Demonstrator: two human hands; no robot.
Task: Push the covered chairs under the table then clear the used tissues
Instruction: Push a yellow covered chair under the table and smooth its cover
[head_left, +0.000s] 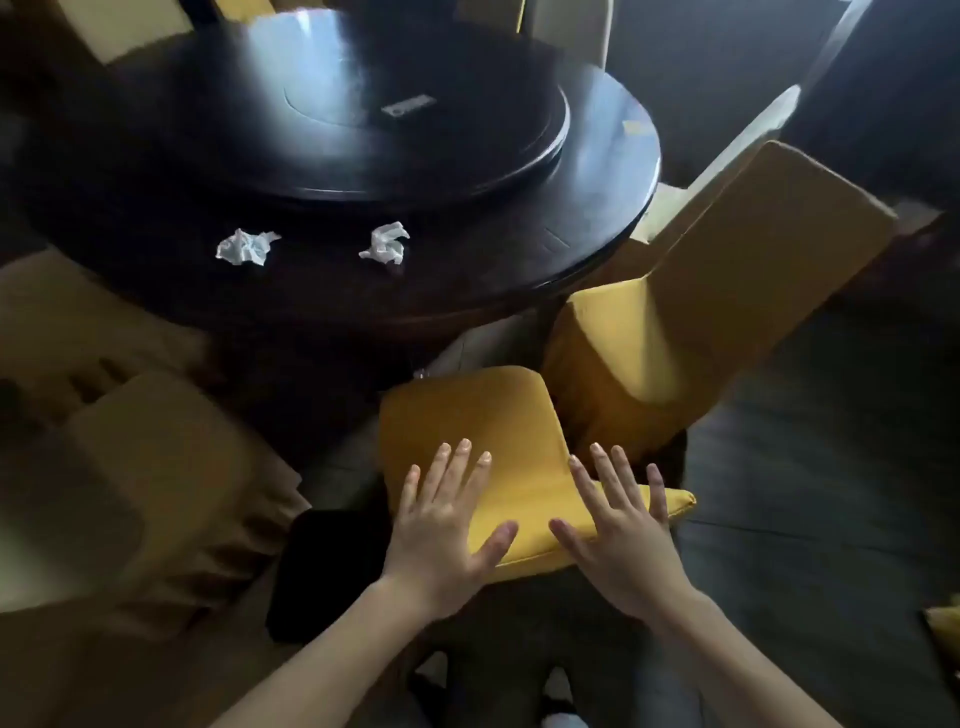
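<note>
A chair in a yellow cover (498, 415) stands right in front of me, its backrest top nearest me and its seat pointing at the dark round table (613, 218). My left hand (441, 525) and my right hand (618, 530) lie flat with spread fingers over the top of its backrest. Two crumpled white tissues lie on the table's near part: one at the left (244, 247), one further right (385, 243). A second yellow-covered chair (727, 291) stands to the right, angled, its seat partly under the table edge.
A raised round turntable (363, 119) sits in the table's middle. A tan-covered chair (145, 467) stands at my left, and pale chair backs (566, 26) ring the far side. A black shape (327, 571) lies low beside the left chair. Dark floor (831, 467) opens to the right.
</note>
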